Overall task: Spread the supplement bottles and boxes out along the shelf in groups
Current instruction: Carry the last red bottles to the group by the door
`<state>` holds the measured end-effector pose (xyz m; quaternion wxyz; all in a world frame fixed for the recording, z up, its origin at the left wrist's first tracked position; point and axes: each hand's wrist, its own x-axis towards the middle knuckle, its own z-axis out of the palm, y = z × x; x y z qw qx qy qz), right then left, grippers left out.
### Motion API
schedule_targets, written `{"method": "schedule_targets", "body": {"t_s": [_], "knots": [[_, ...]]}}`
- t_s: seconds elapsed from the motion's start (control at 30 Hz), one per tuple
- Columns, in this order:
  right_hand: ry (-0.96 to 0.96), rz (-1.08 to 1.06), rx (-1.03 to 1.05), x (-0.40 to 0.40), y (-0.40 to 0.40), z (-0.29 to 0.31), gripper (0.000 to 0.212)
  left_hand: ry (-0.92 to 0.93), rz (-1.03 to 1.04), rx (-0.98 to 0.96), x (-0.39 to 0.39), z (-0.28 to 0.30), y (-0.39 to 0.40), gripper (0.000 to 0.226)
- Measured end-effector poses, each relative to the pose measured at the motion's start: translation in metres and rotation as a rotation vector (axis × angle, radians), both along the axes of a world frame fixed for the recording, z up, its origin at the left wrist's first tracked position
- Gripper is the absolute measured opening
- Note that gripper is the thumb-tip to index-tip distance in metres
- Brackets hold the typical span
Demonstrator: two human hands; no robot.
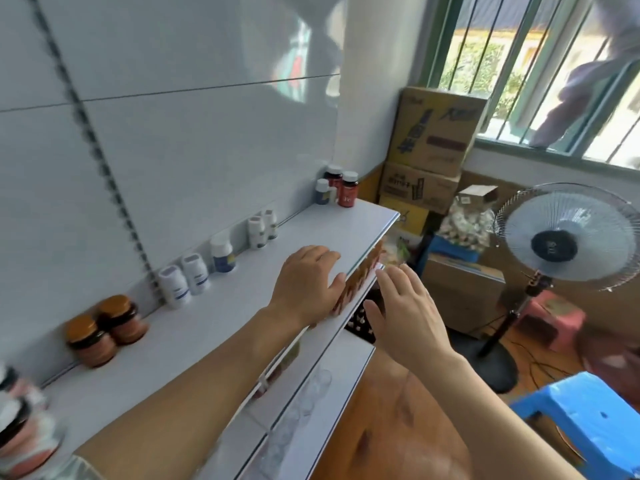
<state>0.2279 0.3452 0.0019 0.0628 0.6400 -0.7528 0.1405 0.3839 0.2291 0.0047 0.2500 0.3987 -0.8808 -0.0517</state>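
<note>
A white shelf [311, 233] runs from lower left to upper right. Along its back stand groups of bottles: two amber-lidded jars [107, 329], two white bottles [185, 278], a white bottle with a blue label [222, 253], two small white bottles [262, 227], and dark red bottles [337, 185] at the far end. Blurred jars [20, 424] sit at the near left corner. My left hand [306, 284] lies over the shelf's front edge, fingers relaxed and empty. My right hand [405, 311] hovers open just off the edge, beside the left.
Lower shelves [325, 393] with glassware and packets sit under the top one. Stacked cardboard boxes [429, 147] fill the corner by the barred window. A standing fan [564, 237], a blue plastic stool [585, 417] and a pink stool [554, 318] stand on the wooden floor to the right.
</note>
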Motion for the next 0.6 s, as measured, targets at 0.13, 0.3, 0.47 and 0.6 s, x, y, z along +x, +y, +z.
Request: {"method": "schedule_targets", "body": {"t_s": [0.13,0.3,0.47,0.6], "knots": [[-0.027,0.056,-0.020,-0.074,-0.052,-0.007,0.058,-0.001,0.038,0.041,-0.068,-0.011,-0.049,0.044],[-0.006,0.149,-0.020,-0.159,-0.118,-0.002,0.053,0.024,0.129,0.095,-0.139,-0.011,-0.099,0.043],[-0.038,0.208,0.027,-0.212,-0.196,-0.004,0.056,0.041,0.231,0.127,-0.176,-0.015,-0.156,0.041],[-0.030,0.287,0.058,-0.239,-0.264,-0.012,0.058,0.064,0.332,0.148,-0.194,-0.026,-0.212,0.041]]}}
